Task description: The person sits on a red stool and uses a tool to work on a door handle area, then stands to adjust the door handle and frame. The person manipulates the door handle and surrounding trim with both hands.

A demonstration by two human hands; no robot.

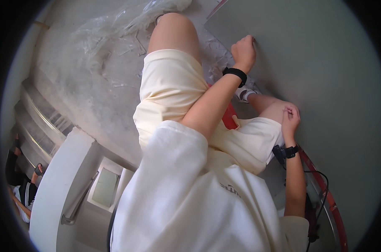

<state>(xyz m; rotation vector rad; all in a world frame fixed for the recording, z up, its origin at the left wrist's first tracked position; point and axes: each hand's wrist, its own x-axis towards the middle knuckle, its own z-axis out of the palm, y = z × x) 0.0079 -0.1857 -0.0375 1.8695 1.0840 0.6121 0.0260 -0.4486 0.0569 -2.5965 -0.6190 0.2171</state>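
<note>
My left hand (243,53), with a black band on its wrist, is closed in a fist against or just beside the edge of a large smooth grey-green panel (324,75). A small dark tip shows at its fingers; what it belongs to is hidden. Lower down, my right hand (291,119) rests on my bent right knee with its fingers curled in, and I see nothing in them. A black device on a strap (286,152) sits at that wrist. Between my legs shows part of a red object (230,118), mostly covered by my shorts.
Crumpled clear plastic sheeting (102,40) lies on the dusty concrete floor. To the left are steps (43,115), a white low wall (69,168) and another person (24,189). A red curved bar (324,189) and a black cable (326,185) run along my right side.
</note>
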